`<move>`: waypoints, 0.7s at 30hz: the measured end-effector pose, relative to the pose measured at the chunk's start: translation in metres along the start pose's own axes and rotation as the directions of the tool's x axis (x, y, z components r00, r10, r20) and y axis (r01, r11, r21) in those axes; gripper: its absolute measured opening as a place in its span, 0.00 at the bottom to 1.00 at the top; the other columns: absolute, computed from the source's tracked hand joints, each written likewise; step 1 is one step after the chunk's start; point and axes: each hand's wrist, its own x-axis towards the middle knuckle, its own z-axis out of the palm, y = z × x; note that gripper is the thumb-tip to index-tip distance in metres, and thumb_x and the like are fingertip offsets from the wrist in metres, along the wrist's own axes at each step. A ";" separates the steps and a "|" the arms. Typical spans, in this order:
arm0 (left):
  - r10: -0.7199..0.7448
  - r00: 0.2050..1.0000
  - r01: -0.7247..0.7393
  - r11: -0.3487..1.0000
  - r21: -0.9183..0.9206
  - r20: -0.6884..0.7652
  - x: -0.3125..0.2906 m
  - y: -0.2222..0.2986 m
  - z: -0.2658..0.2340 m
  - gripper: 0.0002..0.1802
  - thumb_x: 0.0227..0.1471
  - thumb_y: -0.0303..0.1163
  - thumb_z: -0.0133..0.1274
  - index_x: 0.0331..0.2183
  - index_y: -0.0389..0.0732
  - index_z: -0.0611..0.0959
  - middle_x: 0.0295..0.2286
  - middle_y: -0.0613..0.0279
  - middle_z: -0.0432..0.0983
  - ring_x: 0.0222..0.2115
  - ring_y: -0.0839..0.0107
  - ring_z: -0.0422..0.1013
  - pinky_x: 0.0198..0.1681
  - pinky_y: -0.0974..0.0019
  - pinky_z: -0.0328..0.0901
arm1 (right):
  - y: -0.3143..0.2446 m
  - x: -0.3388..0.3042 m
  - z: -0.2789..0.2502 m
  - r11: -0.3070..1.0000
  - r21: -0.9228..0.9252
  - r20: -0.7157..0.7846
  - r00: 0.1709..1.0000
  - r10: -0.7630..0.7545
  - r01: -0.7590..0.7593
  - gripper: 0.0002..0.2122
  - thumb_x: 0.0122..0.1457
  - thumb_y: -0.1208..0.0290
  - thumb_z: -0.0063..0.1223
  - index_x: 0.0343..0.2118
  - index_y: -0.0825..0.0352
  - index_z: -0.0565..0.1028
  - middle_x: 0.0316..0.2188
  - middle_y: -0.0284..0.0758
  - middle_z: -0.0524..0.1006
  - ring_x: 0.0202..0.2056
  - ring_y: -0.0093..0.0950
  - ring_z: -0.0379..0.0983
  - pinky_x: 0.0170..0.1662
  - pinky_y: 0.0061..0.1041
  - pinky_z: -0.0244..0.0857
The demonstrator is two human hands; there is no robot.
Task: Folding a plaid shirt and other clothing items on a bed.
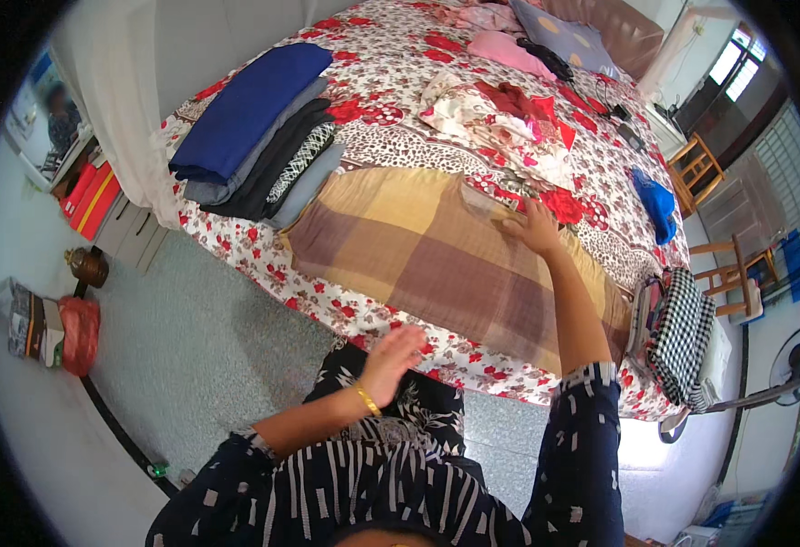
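Observation:
A brown and yellow plaid cloth [432,246] lies spread lengthwise along the near side of the bed. At its far edge, my right hand [539,230] has its fingers closed on the fabric, where a thin flap is raised a little. My left hand [393,361], slightly blurred, hovers empty over the near edge of the bed with its fingers stretched out. A yellow bangle circles that wrist. Left of the cloth stands a stack of folded clothes [259,128], dark blue on top, with grey, black and patterned pieces below.
The bed's floral sheet [391,137] bears a crumpled pile of white and red clothes [500,118], a blue bundle [655,205] and a pillow [564,36]. Near the right corner sits a folded checked cloth pile [680,333]. Wooden chairs [695,173] stand beyond; a red bag [79,335] rests at left.

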 end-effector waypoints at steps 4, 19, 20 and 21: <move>-0.109 0.985 0.122 0.988 -0.091 0.137 0.016 -0.017 0.029 0.11 0.51 0.31 0.47 0.38 0.42 0.71 0.38 0.63 0.69 0.43 0.71 0.64 0.43 0.67 0.61 | 0.023 0.033 0.013 0.913 0.197 0.534 0.820 0.205 -0.357 0.38 0.35 0.40 0.57 0.41 0.71 0.68 0.30 0.42 0.75 0.34 0.33 0.72 0.37 0.28 0.63; -0.209 0.955 0.274 0.896 -0.351 0.211 0.031 -0.032 0.080 0.06 0.47 0.35 0.52 0.29 0.47 0.73 0.30 0.69 0.69 0.35 0.74 0.65 0.43 0.65 0.59 | 0.010 0.057 -0.029 0.606 0.304 0.926 0.377 -0.006 -0.735 0.14 0.43 0.60 0.60 0.26 0.66 0.74 0.11 0.25 0.65 0.09 0.16 0.55 0.12 0.18 0.47; -0.158 0.957 0.248 0.882 -0.401 0.245 0.030 -0.032 0.082 0.06 0.48 0.35 0.52 0.29 0.47 0.73 0.31 0.69 0.68 0.35 0.73 0.64 0.42 0.65 0.59 | 0.011 0.055 -0.027 0.538 0.327 0.925 0.380 -0.012 -0.777 0.15 0.42 0.59 0.60 0.26 0.66 0.74 0.09 0.24 0.63 0.08 0.16 0.52 0.11 0.18 0.44; -0.157 0.956 0.249 0.882 -0.399 0.248 0.030 -0.031 0.085 0.06 0.48 0.35 0.52 0.29 0.47 0.73 0.31 0.69 0.68 0.35 0.73 0.64 0.42 0.65 0.59 | 0.012 0.052 -0.026 0.466 0.347 0.923 0.384 -0.019 -0.813 0.15 0.42 0.58 0.60 0.26 0.65 0.74 0.08 0.23 0.61 0.07 0.15 0.50 0.10 0.18 0.41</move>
